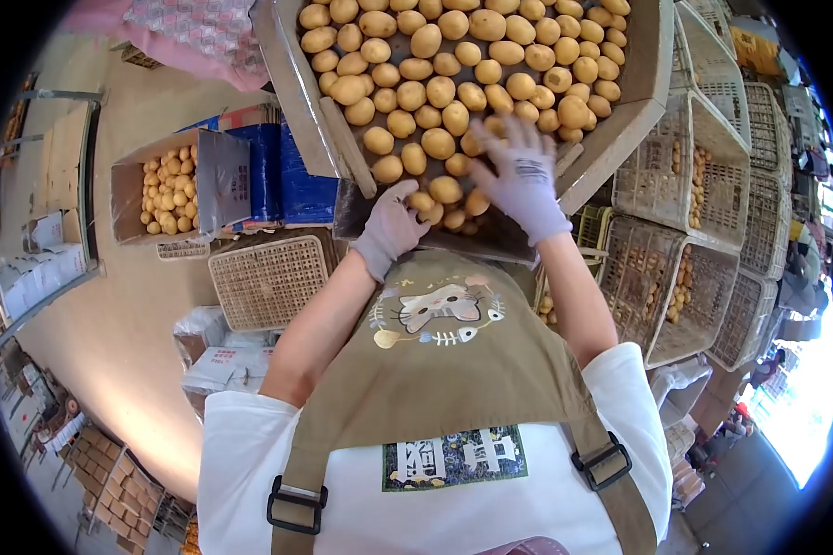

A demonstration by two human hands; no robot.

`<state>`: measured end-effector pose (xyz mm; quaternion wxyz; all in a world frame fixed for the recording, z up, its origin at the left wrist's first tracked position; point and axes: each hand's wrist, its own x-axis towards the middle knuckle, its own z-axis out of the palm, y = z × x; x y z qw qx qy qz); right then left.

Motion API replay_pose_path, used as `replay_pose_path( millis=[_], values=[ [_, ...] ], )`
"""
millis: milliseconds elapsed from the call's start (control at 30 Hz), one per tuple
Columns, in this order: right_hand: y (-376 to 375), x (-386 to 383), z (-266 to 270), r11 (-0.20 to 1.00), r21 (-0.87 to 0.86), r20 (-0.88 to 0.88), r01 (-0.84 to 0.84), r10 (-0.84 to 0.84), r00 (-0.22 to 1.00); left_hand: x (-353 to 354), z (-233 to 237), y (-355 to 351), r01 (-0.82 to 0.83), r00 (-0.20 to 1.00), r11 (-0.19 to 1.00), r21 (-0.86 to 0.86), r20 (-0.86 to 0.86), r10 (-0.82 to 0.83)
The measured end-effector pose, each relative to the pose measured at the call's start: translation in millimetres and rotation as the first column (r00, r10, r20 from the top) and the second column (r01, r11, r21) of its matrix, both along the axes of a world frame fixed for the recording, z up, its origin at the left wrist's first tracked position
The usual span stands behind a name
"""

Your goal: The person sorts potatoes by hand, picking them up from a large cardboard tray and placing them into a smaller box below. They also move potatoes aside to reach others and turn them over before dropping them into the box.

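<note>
Potatoes point(440, 92) lie loose over a wide sorting tray point(652, 55) with raised sides, which narrows toward me. At its near end, several potatoes point(445, 190) sit in a box point(500, 248) right in front of my apron. My left hand point(391, 229), in a pale glove, is at the box's left side, its thumb and fingers curved around a potato point(421, 201). Over the tray's mouth, my gloved right hand point(522, 181) is spread with its fingers apart, touching or just above the potatoes; motion blurs its fingertips.
On the left stands a carton of potatoes point(224, 176) beside blue boxes point(301, 180). Below it is an upturned plastic crate point(267, 282). Stacked white crates point(662, 176), some holding potatoes, crowd the right. Wrapped cartons point(227, 370) lie near my left elbow.
</note>
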<state>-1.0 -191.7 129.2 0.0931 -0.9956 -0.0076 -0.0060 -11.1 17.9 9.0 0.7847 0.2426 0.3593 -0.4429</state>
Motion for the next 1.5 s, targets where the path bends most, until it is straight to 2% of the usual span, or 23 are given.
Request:
replay_pose_path(
  millis=[33, 67, 133, 167, 233, 300, 400, 433, 467, 533, 600, 667, 733, 767, 867, 933, 967, 1067, 1233, 1333, 1400, 1433, 1500],
  values=[
    [-4, -3, -20, 0.989, -0.094, -0.212, -0.115, 0.093, 0.973, 6, 22, -3, -0.042, 0.999, 0.998, -0.035, 0.005, 0.042],
    [-3, -7, -8, 0.973, -0.108, -0.237, -0.206, 0.176, 0.955, 12, 37, -4, -0.083, 0.996, 0.994, -0.071, 0.012, 0.084],
    [-20, 13, -17, 0.950, 0.304, -0.436, 0.064, 0.079, 0.897, 19, 42, -5, -0.130, 0.991, 0.985, -0.110, -0.004, 0.130],
    [-21, 14, -22, 0.925, 0.351, -0.236, 0.146, -0.064, 0.970, 19, 42, -6, -0.158, 0.987, 0.979, -0.127, -0.019, 0.157],
    [2, -1, -26, 0.999, 0.011, 0.027, 0.047, -0.047, 0.999, 19, 43, -7, -0.174, 0.984, 0.952, -0.251, -0.003, 0.179],
    [8, -12, -31, 0.999, -0.028, 0.058, -0.021, 0.023, 0.998, 18, 45, -14, -0.180, 0.982, 0.959, -0.217, 0.025, 0.190],
    [-49, 2, -28, 0.884, 0.457, -0.142, 0.096, -0.034, 0.989, 14, 32, -19, -0.194, 0.977, 0.947, -0.256, 0.033, 0.209],
    [-58, 12, -4, 0.981, 0.145, -0.013, 0.129, -0.129, 0.992, 15, 28, -20, -0.219, 0.974, 0.927, -0.304, -0.005, 0.228],
    [-65, 21, 17, 0.965, -0.174, 0.137, 0.196, -0.173, 0.975, 15, 27, -20, -0.245, 0.968, 0.905, -0.348, -0.044, 0.246],
    [-84, 38, 16, 0.895, -0.398, 0.041, 0.203, -0.204, 0.978, 15, 40, -22, -0.278, 0.960, 0.911, -0.303, -0.055, 0.275],
    [-83, 56, 19, 0.861, -0.479, -0.148, 0.171, -0.271, 0.951, 14, 47, -25, -0.282, 0.955, 0.925, -0.254, 0.023, 0.297],
    [-95, 39, 27, 0.986, -0.035, -0.002, 0.162, -0.162, 0.987, 12, 40, -26, -0.253, 0.949, 0.933, -0.254, 0.119, 0.290],
    [-87, 12, 48, 0.970, 0.241, 0.257, 0.039, -0.102, 0.961, 13, 35, -19, -0.240, 0.956, 0.920, -0.309, 0.089, 0.280],
    [-93, -7, 51, 0.980, 0.192, 0.428, -0.043, -0.044, 0.903, 15, 32, -18, -0.232, 0.960, 0.914, -0.333, 0.076, 0.271],
    [-131, -88, 78, 0.983, 0.119, 0.601, 0.140, -0.183, 0.778, 20, 31, -20, -0.197, 0.970, 0.917, -0.348, 0.068, 0.234],
    [-181, -163, 107, 0.843, -0.185, 0.709, 0.505, -0.242, 0.663, 21, 31, -21, -0.172, 0.977, 0.924, -0.343, 0.060, 0.204],
    [-210, -207, 125, 0.791, -0.158, 0.701, 0.590, -0.331, 0.632, 21, 34, -19, -0.157, 0.981, 0.928, -0.338, 0.057, 0.186],
    [-278, -342, 159, 0.260, -0.264, 0.797, 0.929, -0.483, 0.362, 25, 29, -22, -0.177, 0.982, 0.921, -0.347, -0.005, 0.187],
    [-276, -364, 135, -0.032, -0.351, 0.812, 0.936, -0.508, 0.287, 22, 22, -20, -0.235, 0.972, 0.912, -0.335, -0.081, 0.221],
    [-236, -262, 105, 0.472, -0.306, 0.625, 0.827, -0.556, 0.548, 19, 32, -20, -0.233, 0.971, 0.889, -0.394, -0.042, 0.236],
    [-215, -198, 75, 0.748, -0.125, 0.516, 0.652, -0.512, 0.687, 19, 39, -18, -0.272, 0.961, 0.915, -0.298, -0.140, 0.240],
    [-197, -171, 71, 0.785, -0.166, 0.468, 0.597, -0.471, 0.748, 21, 40, -16, -0.283, 0.951, 0.927, -0.247, -0.198, 0.238],
    [-190, -152, 66, 0.797, -0.191, 0.418, 0.572, -0.462, 0.783, 19, 34, -12, -0.241, 0.969, 0.921, -0.307, -0.028, 0.245]
  ],
)
